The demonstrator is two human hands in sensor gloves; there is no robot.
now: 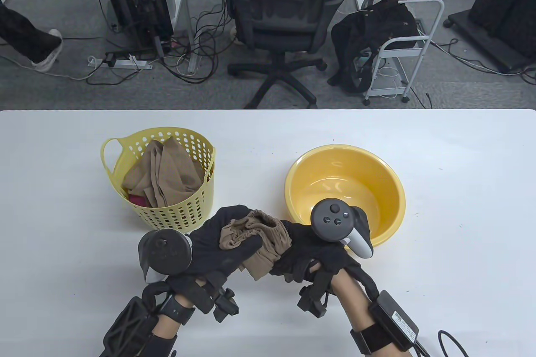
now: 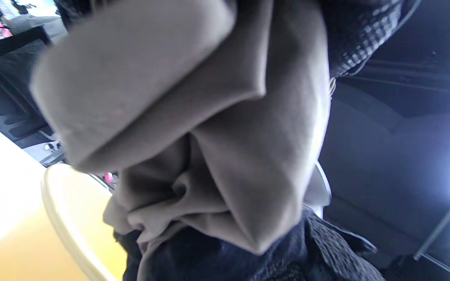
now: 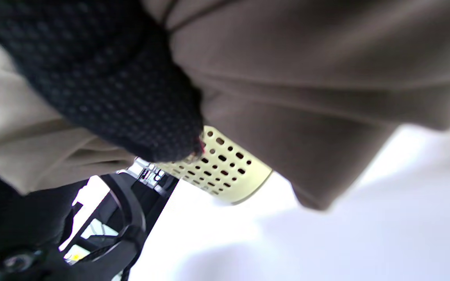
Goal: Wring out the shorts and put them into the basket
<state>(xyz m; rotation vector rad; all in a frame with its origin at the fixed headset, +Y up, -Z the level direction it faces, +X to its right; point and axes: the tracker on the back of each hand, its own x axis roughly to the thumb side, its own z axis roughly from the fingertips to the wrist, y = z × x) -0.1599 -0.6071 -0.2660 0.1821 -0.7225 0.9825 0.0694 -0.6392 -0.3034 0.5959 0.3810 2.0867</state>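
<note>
Tan shorts (image 1: 256, 243) are bunched up between both hands, above the table in front of the basket and the basin. My left hand (image 1: 228, 240) grips the left part of the bundle, fingers curled over it. My right hand (image 1: 307, 254) grips the right part from the other side. The cloth fills the left wrist view as folded shorts (image 2: 217, 128) and the right wrist view as shorts (image 3: 307, 89) under a black gloved finger (image 3: 123, 97). The yellow perforated basket (image 1: 197, 202) stands at the left and holds other tan and pink cloth.
A yellow plastic basin (image 1: 377, 183) stands right of the basket, just beyond my right hand; its rim (image 2: 59, 210) shows in the left wrist view. The basket wall (image 3: 225, 171) shows in the right wrist view. An office chair, a cart and cables lie beyond the table's far edge.
</note>
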